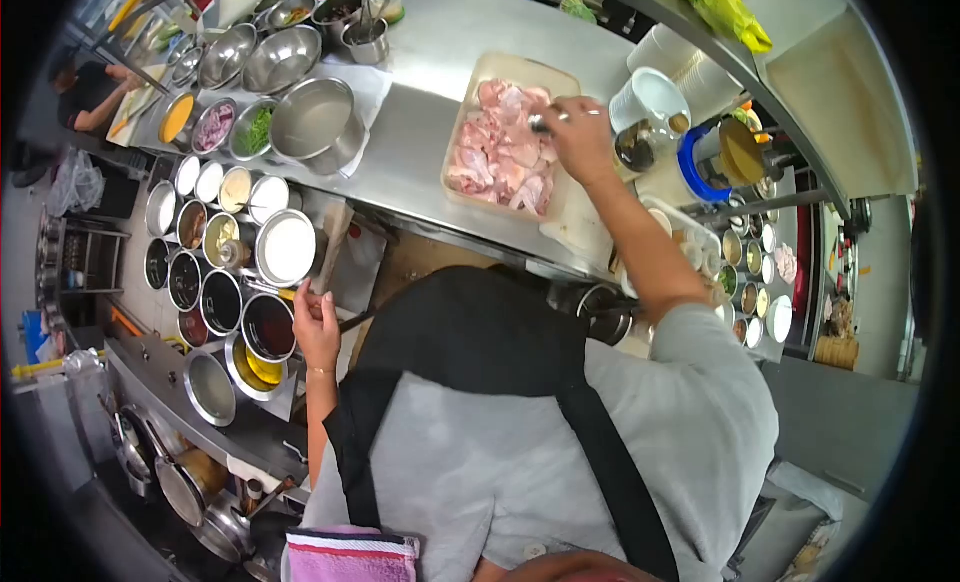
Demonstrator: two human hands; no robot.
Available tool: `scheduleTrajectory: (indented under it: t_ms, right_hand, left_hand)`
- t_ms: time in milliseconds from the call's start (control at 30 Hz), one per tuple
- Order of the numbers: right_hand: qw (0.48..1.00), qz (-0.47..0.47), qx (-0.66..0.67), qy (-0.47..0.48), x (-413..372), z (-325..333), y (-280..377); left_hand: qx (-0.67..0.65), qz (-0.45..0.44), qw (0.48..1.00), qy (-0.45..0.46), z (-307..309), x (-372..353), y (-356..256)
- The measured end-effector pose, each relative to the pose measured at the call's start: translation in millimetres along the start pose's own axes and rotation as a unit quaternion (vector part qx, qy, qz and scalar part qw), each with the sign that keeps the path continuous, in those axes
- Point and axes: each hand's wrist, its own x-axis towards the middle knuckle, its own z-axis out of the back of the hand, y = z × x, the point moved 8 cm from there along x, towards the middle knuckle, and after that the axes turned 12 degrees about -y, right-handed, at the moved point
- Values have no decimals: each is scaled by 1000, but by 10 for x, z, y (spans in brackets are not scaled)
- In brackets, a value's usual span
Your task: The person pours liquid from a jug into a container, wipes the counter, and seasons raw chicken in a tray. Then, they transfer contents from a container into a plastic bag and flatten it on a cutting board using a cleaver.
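My right hand (577, 137) is closed over the tub, its fingers around a small dark, shiny object (540, 124) whose kind I cannot make out. Below it, raw chicken pieces (505, 147) fill a rectangular plastic tub (462, 194) on the steel counter. Down at the left, the fingers of my left hand (317, 330) are closed at the end of a utensil with a yellow handle (284, 294). Its far end lies among the metal pots, beside a container of white powder or cream (286, 248) and a pot of dark liquid (268, 327).
Several steel bowls (283, 59) and a large pot (318, 122) stand at the counter's left. At the right are a glass jar (640, 145), stacked white tubs (665, 67) and a blue-rimmed container (705, 167). Overhead runs a shelf (720, 72). Another person (92, 97) is at far left.
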Motion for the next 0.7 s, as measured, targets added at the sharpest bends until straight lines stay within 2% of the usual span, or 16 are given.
scheduleTrajectory:
  t_ms: [33,100,133,167,233,267,300,367,433,500,533,567,600,633,667,700]
  right_hand:
    - [1000,-6,1,7,-181,-7,-70]
    - [977,192,15,88,-360,-120,40]
    - [989,91,-49,101,-264,-113,-283]
    - [989,89,-55,100,-195,-136,-378]
    - [998,9,-19,60,-176,-150,-484]
    - [983,148,-42,96,-293,-375,-338]
    - [985,137,-47,92,-221,-330,-353]
    - [987,-87,-127,-40,94,34,-674]
    - [984,-128,-105,-65,15,-133,-643]
    - [989,138,-30,52,-85,-534,-188]
    - [999,21,-42,26,17,-328,-307]
    - [993,-115,3,-32,30,-223,-424]
    - [963,-254,42,-86,-141,-211,-545]
    - [894,-360,260,-66,-442,-662,-653]
    - [870,-421,254,-48,-586,-339,-452]
    - [879,-367,290,-87,-630,-24,-344]
  left_hand:
    - [4,1,1000,8,16,-69,-12]
    - [22,-9,999,22,-107,16,-100]
    - [18,-17,999,25,-187,114,-162]
    - [0,-30,999,30,-286,163,-235]
    - [-20,-47,997,51,-321,78,-337]
    - [-37,-50,996,62,-386,102,-404]
    - [-31,-53,995,79,-456,140,-433]
    - [-36,-104,989,101,-570,219,-666]
    - [-47,-104,986,119,-726,263,-766]
    - [-57,-116,982,135,-801,313,-867]
    - [-49,-131,981,138,-840,317,-938]
    - [-49,-147,978,141,-950,331,-1033]
    - [-47,-148,977,148,-1017,330,-1051]
    - [-38,-92,980,169,-1095,298,-1044]
    - [-56,-112,978,169,-1181,241,-1077]
    - [-75,-132,975,164,-1234,215,-1101]
